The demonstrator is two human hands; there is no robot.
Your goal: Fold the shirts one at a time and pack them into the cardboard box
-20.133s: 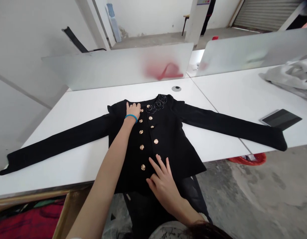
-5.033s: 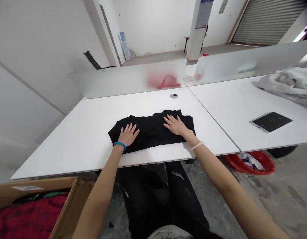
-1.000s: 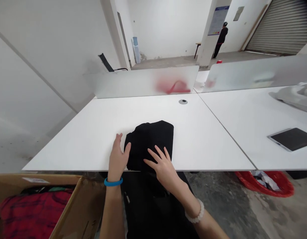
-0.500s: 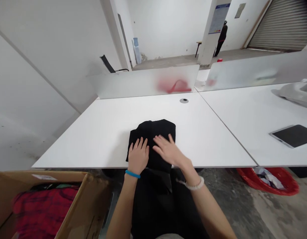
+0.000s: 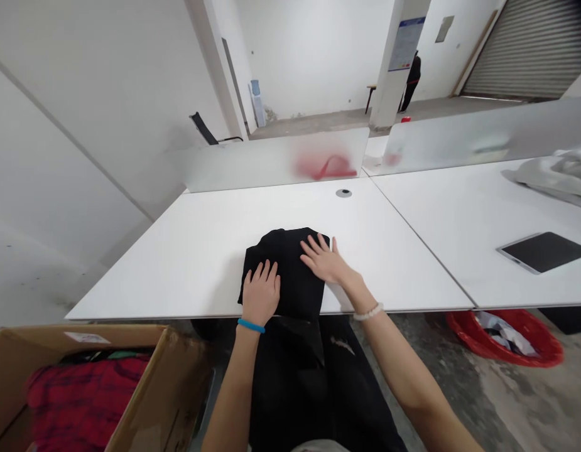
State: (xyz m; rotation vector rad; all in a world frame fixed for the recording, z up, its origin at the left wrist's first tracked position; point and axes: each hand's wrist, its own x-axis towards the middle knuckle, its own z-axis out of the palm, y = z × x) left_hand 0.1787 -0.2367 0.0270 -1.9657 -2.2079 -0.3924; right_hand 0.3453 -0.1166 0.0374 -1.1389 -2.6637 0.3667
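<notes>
A folded black garment (image 5: 294, 276) lies at the front edge of the white desk (image 5: 186, 251), and part of it seems to hang over that edge. My left hand (image 5: 262, 292) rests flat on its left half, fingers stretched out. On the upper right part of the cloth lies my right hand (image 5: 325, 258), palm down with its fingers spread. Neither hand grips the fabric. What kind of garment it is cannot be made out.
An open cardboard box (image 5: 162, 358) with a red plaid cloth (image 5: 83, 398) stands at the lower left. Frosted dividers (image 5: 252, 160) edge the desk's back. Rightward are a tablet (image 5: 544, 251), a white bundle (image 5: 568, 169) and a red-lined bin (image 5: 549, 351). Far back stands a person (image 5: 412, 81).
My right hand has slid up and to the right across the black garment, its fingers spreading wider. My left hand stays in place on the cloth. The view has shifted slightly.
</notes>
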